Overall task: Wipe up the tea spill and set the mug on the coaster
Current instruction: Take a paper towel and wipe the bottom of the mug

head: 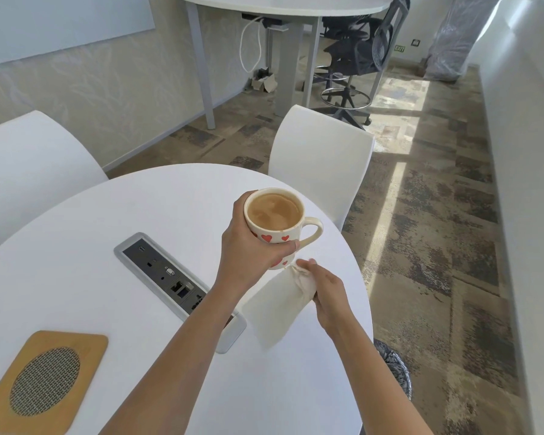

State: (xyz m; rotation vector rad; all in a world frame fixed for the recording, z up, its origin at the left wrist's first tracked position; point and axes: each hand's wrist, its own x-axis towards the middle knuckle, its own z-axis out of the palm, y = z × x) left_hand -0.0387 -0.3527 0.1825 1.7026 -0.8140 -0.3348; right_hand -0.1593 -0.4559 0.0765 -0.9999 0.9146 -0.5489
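- Above the round white desk [139, 215], the left hand [248, 249] lifts a heart-patterned mug [277, 227]; its fingers [291, 246] wrap the body, handle pointing away, unused.
- Milky tea nearly reaches the rim, so the mug is likely heavy, breakable and quick to slop if tilted.
- Just below the mug, the right hand [327, 296] pinches a soft, limp white cloth [277, 309] by one bunched end.
- A wooden coaster [44, 378] lies well apart, near left.
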